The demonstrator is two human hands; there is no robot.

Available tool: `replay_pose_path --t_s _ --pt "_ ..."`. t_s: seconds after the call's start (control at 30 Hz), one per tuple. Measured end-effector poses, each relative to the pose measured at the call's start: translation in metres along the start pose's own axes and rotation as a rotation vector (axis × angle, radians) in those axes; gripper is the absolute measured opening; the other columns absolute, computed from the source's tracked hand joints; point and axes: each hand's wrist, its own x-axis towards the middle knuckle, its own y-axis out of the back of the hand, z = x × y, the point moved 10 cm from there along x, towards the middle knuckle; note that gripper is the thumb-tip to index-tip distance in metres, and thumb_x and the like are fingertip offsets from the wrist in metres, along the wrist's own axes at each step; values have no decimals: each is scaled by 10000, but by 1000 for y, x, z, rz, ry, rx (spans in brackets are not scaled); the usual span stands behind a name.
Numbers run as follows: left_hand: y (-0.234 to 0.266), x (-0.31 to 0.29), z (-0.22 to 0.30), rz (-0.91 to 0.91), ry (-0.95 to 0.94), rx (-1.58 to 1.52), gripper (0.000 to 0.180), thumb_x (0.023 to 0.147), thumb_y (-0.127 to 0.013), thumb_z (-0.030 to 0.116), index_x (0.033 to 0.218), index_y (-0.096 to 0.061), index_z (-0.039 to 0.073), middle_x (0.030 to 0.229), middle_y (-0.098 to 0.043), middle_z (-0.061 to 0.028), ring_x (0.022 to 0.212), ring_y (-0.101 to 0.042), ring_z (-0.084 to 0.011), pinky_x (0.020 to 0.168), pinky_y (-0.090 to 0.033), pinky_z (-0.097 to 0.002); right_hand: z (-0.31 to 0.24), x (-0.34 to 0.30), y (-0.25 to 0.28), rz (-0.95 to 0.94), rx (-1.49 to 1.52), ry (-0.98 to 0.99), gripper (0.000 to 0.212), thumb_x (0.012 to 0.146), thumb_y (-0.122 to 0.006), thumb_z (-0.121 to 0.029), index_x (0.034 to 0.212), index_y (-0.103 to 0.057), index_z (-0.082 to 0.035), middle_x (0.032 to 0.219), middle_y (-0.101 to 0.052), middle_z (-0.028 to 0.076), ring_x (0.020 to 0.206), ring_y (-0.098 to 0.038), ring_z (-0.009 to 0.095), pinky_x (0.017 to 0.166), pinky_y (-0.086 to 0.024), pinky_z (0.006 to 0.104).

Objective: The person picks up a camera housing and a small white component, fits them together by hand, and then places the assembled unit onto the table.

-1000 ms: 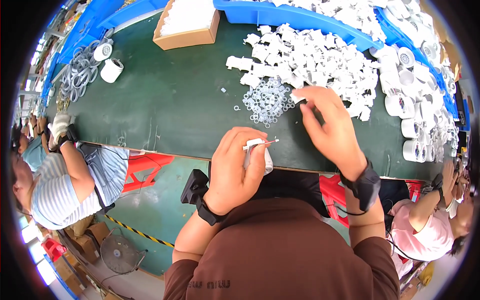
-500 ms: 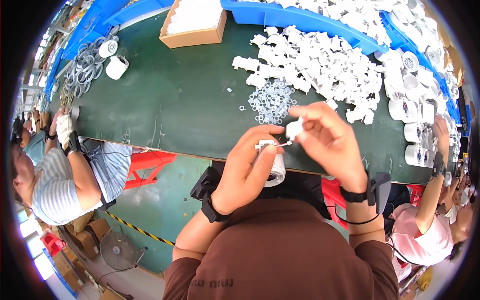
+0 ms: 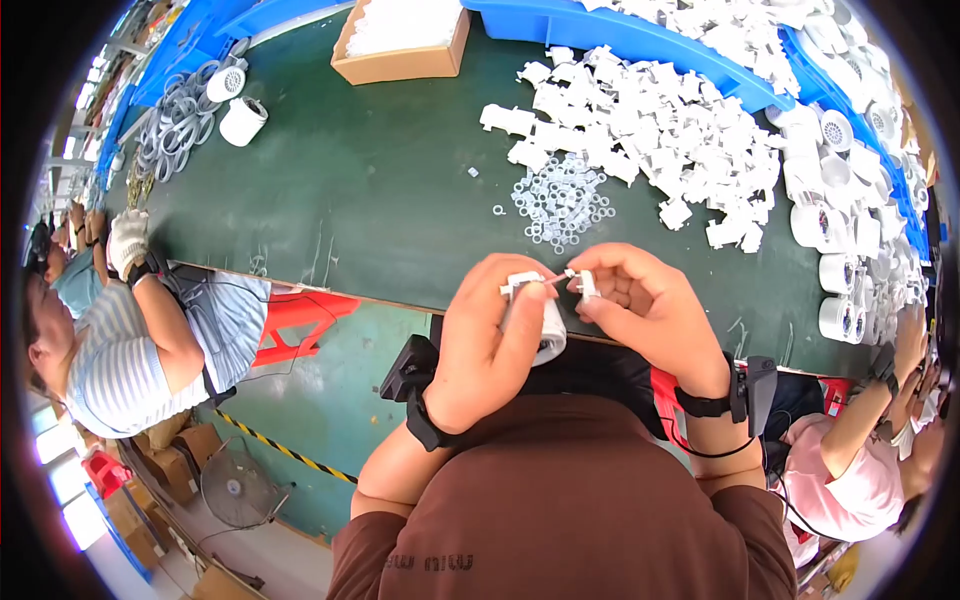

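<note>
The right hand (image 3: pixel 645 305) has been brought back from the pile of white pieces (image 3: pixel 650 120) to just beside the left hand (image 3: pixel 490 325). The small white piece (image 3: pixel 588 287) in its fingertips has been lowered and turned, close to the wire's (image 3: pixel 559 277) end. More of the white cylinder (image 3: pixel 552 332) is exposed beside the left thumb than a second ago.

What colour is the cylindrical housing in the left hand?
White; the cylindrical housing shows best in the head view, partly covered by the left hand.
</note>
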Motion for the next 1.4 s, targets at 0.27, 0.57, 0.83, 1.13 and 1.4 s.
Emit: replay_pose_path --t_s 0.27,0.57,0.83,1.13,1.4 --pt "5 2 22 158 -170 362 215 967 -583 84 1159 -636 5 1107 -665 -155 960 -603 -348 850 -491 -428 -33 -13 -29 120 -129 347 378 938 -648 83 1310 -612 24 1200 -680 94 1129 -663 169 979 -539 326" --pt "4 -1 26 169 -272 386 300 971 -469 148 1178 -621 -7 1102 -653 -170 919 -574 -363 836 -460 -439 -29 -15 -26 281 -190 488 362 886 -737 68 1237 -668 13 1118 -704 87 990 -670 133 854 -544 271" --pt "-2 -4 26 185 -323 465 338 927 -532 264 1127 -630 9 1053 -642 -142 879 -556 -347 818 -449 -435 -32 -25 -33 376 -393 603 356 869 -712 93 1214 -666 16 1052 -670 90 929 -637 178 833 -504 294" --pt "9 -7 13 175 -294 198 313 858 -696 62 1145 -578 15 1058 -645 -133 949 -591 -327 854 -478 -407 -29 -14 -25 257 -220 514 298 933 -649 107 1216 -670 15 1107 -642 84 993 -634 139 842 -515 260" --pt "13 -6 24 114 -370 336 282 863 -714 57 1134 -643 23 1104 -695 -138 955 -646 -313 844 -479 -394 -42 -20 -21 348 -474 598 139 924 -690 52 1049 -714 -4 998 -654 90 861 -654 160 738 -531 266"
